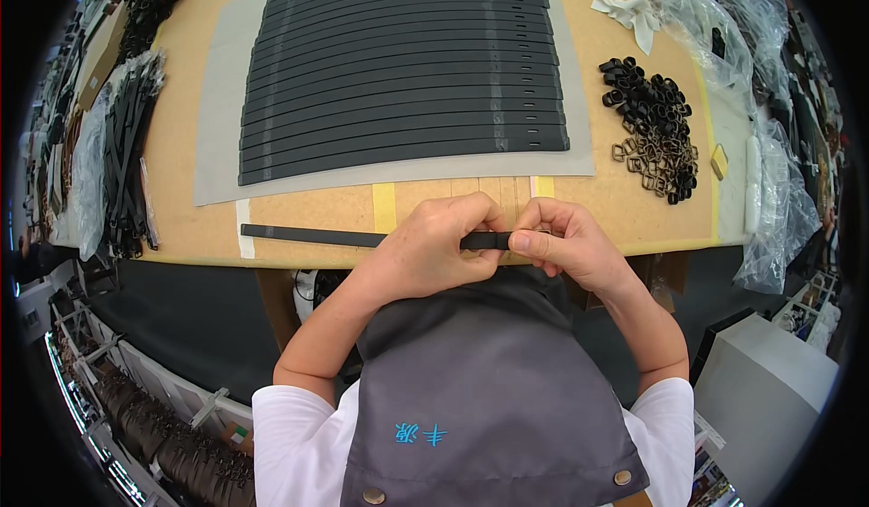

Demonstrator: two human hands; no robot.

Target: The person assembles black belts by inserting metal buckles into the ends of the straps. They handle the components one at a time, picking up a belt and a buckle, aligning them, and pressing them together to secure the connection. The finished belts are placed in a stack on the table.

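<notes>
At the lower middle of the frame, both hands meet at the near edge of the counter [326, 213], a flat board of pale brown fibre with strips of yellow tape on it. The left hand [433, 244] has its fingers curled shut around a long, thin, matte black strap [312, 235], which runs flat along the counter edge toward the left of the frame. The right hand [563, 240] pinches the strap's right end between thumb and fingers, which are pressed together on it; what sits at that end is hidden by the fingers.

Above the hands, in the upper middle, a grey rectangular mat [217, 118] carries a neat row of black straps [403, 72], laid side by side and overlapping like slats, each with a small slot near its right end. At the upper right lies a loose heap of buckles [654, 127], rectangular loops, some black and some dull brass. Crinkled clear plastic bags [769, 199] lie along the right edge. At the left edge, a bundle of dark straps [127, 145] lies in more clear plastic.
</notes>
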